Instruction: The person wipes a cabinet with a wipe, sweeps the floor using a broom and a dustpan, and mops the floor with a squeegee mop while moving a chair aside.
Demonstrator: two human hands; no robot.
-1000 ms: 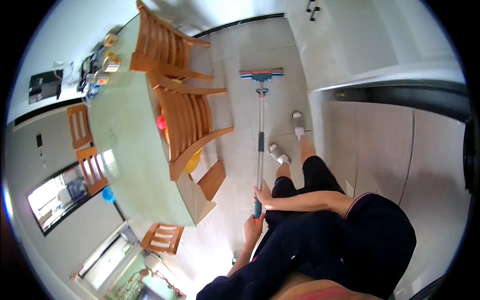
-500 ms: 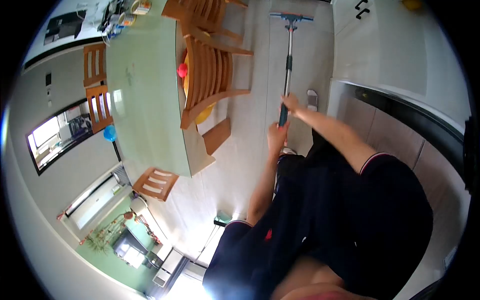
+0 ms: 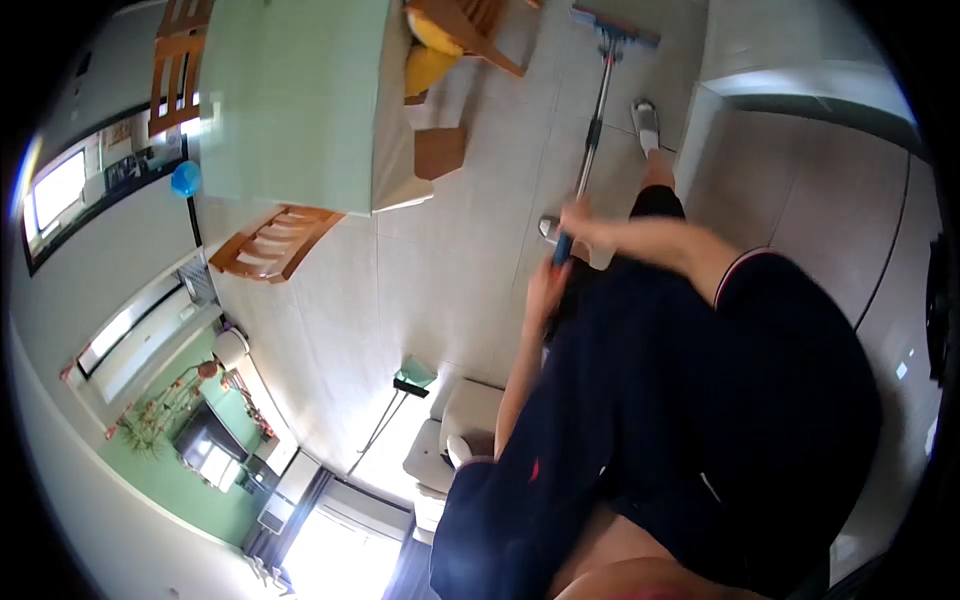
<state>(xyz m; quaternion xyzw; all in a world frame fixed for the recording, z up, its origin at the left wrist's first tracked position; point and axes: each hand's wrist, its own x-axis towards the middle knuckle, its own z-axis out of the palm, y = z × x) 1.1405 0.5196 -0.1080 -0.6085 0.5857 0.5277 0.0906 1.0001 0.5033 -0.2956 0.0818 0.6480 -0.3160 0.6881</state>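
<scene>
A mop [image 3: 594, 140] with a telescopic silver and dark handle reaches away from me across the floor. Its wide blue head [image 3: 615, 30] lies on the tiles near the top of the view. My right hand [image 3: 578, 222] is closed round the upper part of the handle. Lower down, close to my body, my left hand [image 3: 544, 287] wraps the grip end, which shows blue and red. Fingers of both hands are partly hidden and slightly blurred. My feet in slippers [image 3: 646, 122] stand on either side of the handle.
To the left is a pale green table [image 3: 290, 100] with wooden chairs [image 3: 280, 243] around it. A yellow object [image 3: 430, 65] rests by one chair. A broom and dustpan [image 3: 412, 377] stand near a light sofa [image 3: 465, 420]. Pale cabinets [image 3: 800, 45] line the right side.
The view has shifted, with the table and chairs moving up and more of the sofa showing. My leg has come into sight beside the mop. Both hands keep their grip.
</scene>
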